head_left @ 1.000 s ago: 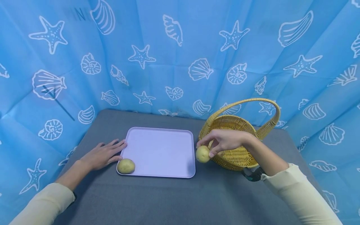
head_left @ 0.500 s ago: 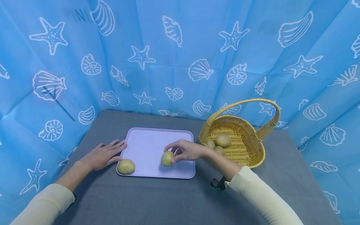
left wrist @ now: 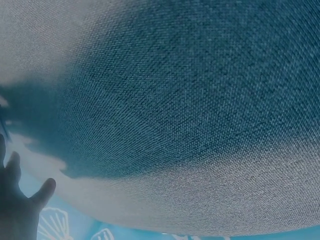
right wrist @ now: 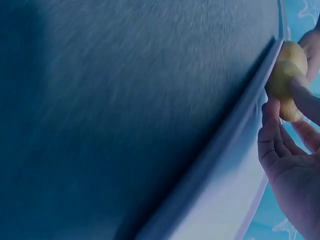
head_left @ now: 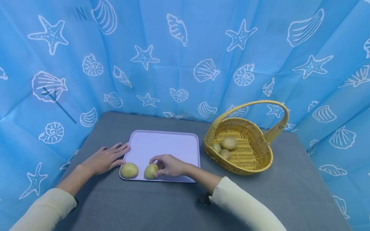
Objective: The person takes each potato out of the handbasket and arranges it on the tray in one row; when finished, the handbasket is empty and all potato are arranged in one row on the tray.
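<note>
In the head view a pale lilac tray (head_left: 164, 144) lies on the grey cloth. One potato (head_left: 129, 170) rests in its front left corner. My right hand (head_left: 171, 165) pinches a second potato (head_left: 151, 171) between thumb and fingers, low over the tray and just right of the first. The right wrist view shows this held potato (right wrist: 282, 90) overlapping the other one behind it. My left hand (head_left: 108, 158) lies flat with spread fingers, its fingertips at the tray's left edge. Only part of the left hand (left wrist: 22, 200) shows dark in the left wrist view.
A yellow wicker basket (head_left: 267, 157) with a tall arched handle stands right of the tray. Inside it, toward the left, sit three potatoes (head_left: 228, 143). A blue curtain (head_left: 185, 57) printed with shells and starfish hangs behind and beside the table (head_left: 144, 205).
My right hand has carried the potato from beside the basket leftward across the tray, down next to the first potato. The basket's contents have come into view. My left hand stays put.
</note>
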`<state>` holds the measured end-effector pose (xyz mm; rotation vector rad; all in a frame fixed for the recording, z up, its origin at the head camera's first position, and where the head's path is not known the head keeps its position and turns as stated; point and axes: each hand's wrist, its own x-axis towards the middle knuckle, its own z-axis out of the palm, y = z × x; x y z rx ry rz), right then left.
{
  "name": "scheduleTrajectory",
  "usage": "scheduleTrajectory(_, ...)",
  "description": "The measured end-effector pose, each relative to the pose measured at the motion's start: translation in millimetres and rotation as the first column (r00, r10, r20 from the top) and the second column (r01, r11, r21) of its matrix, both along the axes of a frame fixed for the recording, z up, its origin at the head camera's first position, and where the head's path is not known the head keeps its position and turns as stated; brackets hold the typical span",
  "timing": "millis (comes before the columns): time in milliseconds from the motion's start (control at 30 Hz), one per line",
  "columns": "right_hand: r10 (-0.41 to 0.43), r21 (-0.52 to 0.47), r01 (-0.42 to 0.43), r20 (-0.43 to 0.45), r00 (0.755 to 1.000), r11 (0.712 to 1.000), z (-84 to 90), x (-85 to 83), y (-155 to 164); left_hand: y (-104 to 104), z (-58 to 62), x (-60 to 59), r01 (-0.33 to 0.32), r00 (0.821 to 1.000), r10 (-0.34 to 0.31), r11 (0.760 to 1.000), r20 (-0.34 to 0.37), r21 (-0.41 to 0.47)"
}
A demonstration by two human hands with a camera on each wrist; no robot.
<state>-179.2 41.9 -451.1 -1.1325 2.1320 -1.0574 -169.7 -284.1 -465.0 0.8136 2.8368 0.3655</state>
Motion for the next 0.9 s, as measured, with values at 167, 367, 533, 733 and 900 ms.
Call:
scheduleTrajectory(167,-0.045,-0.002,0.045,-0.096,0.994,0.999,-1.9,6.2,-14,0,-1.9,-0.3,0.002,1.0,-0.002,1.0,0.007,-0.008)
scheduleTrajectory(367,-0.064,0.132,0.103,-0.274,0.96,0.986,-3.6,10.1,-23,-3,-4.5,-1.8,0.017,0.999,-0.017,1.0,-0.051,0.004)
scheduleTrajectory(533,-0.074,0.149,0.123,-0.297,0.952,0.981,-5.7,11.0,-24,-2,0.6,-1.5,0.016,0.999,-0.017,1.0,-0.03,-0.02)
scheduleTrajectory(733,-0.06,0.141,0.101,-0.27,0.961,0.985,-4.1,10.9,-22,-1,-1.6,-1.1,0.016,0.999,-0.017,1.0,-0.032,-0.019)
scheduleTrajectory(900,-0.042,0.13,0.071,-0.208,0.977,0.989,-0.5,10.2,-18,-3,-6.9,-1.9,0.032,0.997,-0.032,0.999,-0.066,-0.001)
